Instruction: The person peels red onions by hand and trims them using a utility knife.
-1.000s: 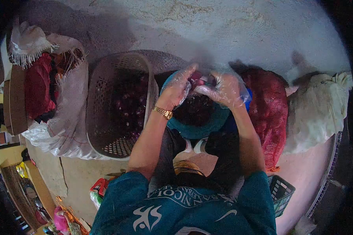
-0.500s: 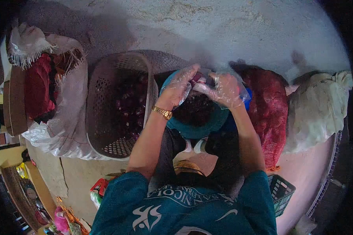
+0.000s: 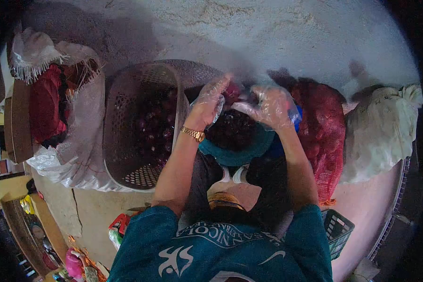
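Both my hands, in clear plastic gloves, are raised over a teal basin that holds a heap of dark red onions. My left hand, with a gold watch at its wrist, is closed on a reddish-purple onion, partly hidden and blurred. Facing it from the other side, my right hand has curled fingers and its thumb pointing toward the onion. Anything inside its grip is too dark to make out.
Left of the basin stands a tall perforated basket with onions inside. Farther left is an open white woven sack. To the right are a red mesh sack and a pale sack. A dark green crate sits near my right elbow.
My hands have drawn slightly apart, and the right thumb has come away from the onion. The pale patch seen between the hands earlier no longer shows.
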A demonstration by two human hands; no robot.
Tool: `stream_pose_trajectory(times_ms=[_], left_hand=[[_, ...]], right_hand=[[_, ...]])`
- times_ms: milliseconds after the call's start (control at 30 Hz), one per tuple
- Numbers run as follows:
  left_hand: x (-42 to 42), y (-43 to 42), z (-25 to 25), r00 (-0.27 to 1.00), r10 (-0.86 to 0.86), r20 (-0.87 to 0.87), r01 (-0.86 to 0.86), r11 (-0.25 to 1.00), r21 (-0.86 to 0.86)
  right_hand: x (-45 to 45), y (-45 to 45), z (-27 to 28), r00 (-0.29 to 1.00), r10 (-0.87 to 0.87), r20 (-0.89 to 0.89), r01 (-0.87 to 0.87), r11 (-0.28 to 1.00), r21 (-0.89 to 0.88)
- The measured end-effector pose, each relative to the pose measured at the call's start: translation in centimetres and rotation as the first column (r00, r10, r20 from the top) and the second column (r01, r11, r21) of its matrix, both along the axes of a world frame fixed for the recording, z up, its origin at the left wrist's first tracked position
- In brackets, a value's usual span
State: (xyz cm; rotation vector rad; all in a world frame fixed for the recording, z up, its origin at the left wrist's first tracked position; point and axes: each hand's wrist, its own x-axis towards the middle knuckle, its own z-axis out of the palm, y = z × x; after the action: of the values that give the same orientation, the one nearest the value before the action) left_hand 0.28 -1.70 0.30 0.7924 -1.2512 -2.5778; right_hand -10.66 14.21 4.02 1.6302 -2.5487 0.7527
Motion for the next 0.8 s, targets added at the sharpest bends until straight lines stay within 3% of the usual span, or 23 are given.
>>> stream_pose_trajectory(times_ms=[100, 267, 533, 633, 800], left_hand=[[0.1, 0.7, 0.6, 1.000, 0.013, -0.014, -0.012, 0.999, 0.036], [-0.1, 0.9, 0.8, 0.996, -0.083, -0.041, 0.085, 0.994, 0.074], [0.4, 1.4, 2.6, 0.997, -0.065, -0.033, 0.065, 0.998, 0.014], [0.2, 1.4, 2.3, 0.999, -0.041, -0.006, 0.041, 0.999, -0.004], [0.1, 0.9, 0.8, 0.998, -0.064, -0.021, 0.063, 0.996, -0.065]], right_hand=[[-0.2, 0.2, -0.6, 0.995, -0.096, -0.008, 0.095, 0.994, -0.046], [-0.4, 0.1, -1.5, 0.998, -0.060, 0.022, 0.062, 0.994, -0.089], [-0.7, 0.1, -2.9, 0.999, -0.034, 0.026, 0.037, 0.992, -0.119], [-0.8, 0.2, -2.7, 0.998, -0.044, -0.053, 0.043, 0.999, -0.025], [-0.7, 0.1, -1.8, 0.998, -0.012, 0.067, 0.007, 0.998, 0.068]])
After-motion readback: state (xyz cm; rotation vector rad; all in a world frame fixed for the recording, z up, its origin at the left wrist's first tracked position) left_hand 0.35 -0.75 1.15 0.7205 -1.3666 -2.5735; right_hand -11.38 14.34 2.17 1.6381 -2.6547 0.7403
